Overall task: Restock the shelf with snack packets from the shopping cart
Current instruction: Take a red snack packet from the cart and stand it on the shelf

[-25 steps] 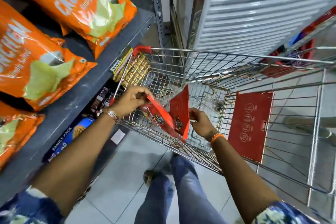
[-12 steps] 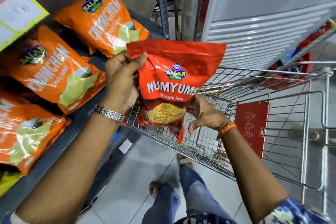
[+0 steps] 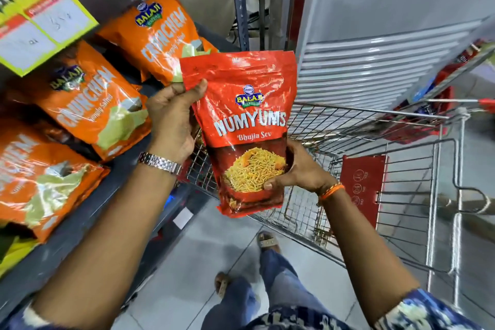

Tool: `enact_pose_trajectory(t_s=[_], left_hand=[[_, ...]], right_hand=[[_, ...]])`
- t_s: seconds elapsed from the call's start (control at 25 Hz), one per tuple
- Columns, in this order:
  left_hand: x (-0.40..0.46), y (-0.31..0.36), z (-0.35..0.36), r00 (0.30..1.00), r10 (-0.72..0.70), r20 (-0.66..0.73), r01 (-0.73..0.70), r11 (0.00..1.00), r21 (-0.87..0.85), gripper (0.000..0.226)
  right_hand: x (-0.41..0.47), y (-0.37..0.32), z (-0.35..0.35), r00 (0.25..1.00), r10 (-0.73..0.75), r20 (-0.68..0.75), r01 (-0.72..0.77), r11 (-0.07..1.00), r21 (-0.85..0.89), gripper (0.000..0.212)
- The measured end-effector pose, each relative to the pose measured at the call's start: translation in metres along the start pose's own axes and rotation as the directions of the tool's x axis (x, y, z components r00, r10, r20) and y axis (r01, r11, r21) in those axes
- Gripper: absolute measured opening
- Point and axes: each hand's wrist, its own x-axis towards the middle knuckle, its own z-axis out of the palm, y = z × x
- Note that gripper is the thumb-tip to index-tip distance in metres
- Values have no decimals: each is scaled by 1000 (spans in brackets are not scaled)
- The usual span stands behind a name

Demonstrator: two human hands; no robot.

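Observation:
I hold a red Numyums Bhujia Sev packet (image 3: 246, 126) upright in front of me, over the near corner of the wire shopping cart (image 3: 348, 126). My left hand (image 3: 171, 120) grips its upper left edge, thumb on the front. My right hand (image 3: 297, 169) cups its lower right side. More red packets seem stacked behind the front one; how many I cannot tell. The grey shelf (image 3: 88, 211) runs along my left with orange Crunchem chip bags (image 3: 91, 107) lying on it.
A yellow-green price tag (image 3: 40, 24) hangs from the shelf above at top left. A blue-grey upright post (image 3: 239, 2) stands behind the packet. The cart's red child-seat flap (image 3: 361, 185) is at right. My feet stand on grey floor tiles (image 3: 187, 262) between shelf and cart.
The red packet came up out of the cart and now faces me upright, closer to the shelf. My right hand moved from its lower edge to cup its lower right side.

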Motion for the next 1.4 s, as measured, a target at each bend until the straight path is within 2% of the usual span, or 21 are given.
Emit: enact_pose_trajectory(t_s=[0.2, 0.36, 0.56, 0.8, 0.88, 1.08, 1.24, 1.4], left_hand=[[-28, 25, -17, 998, 60, -20, -61, 997, -55, 23], [-54, 87, -56, 968, 247, -42, -248, 968, -39, 20], [-97, 189, -134, 824, 561, -77, -560, 828, 38, 26], [-167, 298, -247, 579, 770, -267, -772, 623, 123, 30], [-192, 326, -280, 535, 795, -286, -786, 592, 177, 29], [-249, 397, -371, 367, 851, -375, -799, 495, 342, 23], [-250, 444, -433, 414, 809, -417, -664, 582, 469, 25], [-221, 472, -478, 403, 736, -544, -599, 661, 452, 29]], right_hand=[[-13, -29, 6, 996, -46, 77, 46, 999, -5, 82], [-7, -83, 42, 974, -146, 172, 155, 987, -42, 79], [2, -174, 125, 915, -295, 274, 324, 944, -67, 79], [8, -266, 267, 747, -458, 481, 518, 855, 9, 80], [9, -289, 309, 699, -471, 538, 529, 847, 53, 79], [17, -340, 435, 577, -521, 629, 604, 791, 102, 69], [48, -366, 519, 576, -518, 632, 607, 789, 94, 71], [82, -381, 583, 585, -495, 642, 577, 811, 99, 73]])
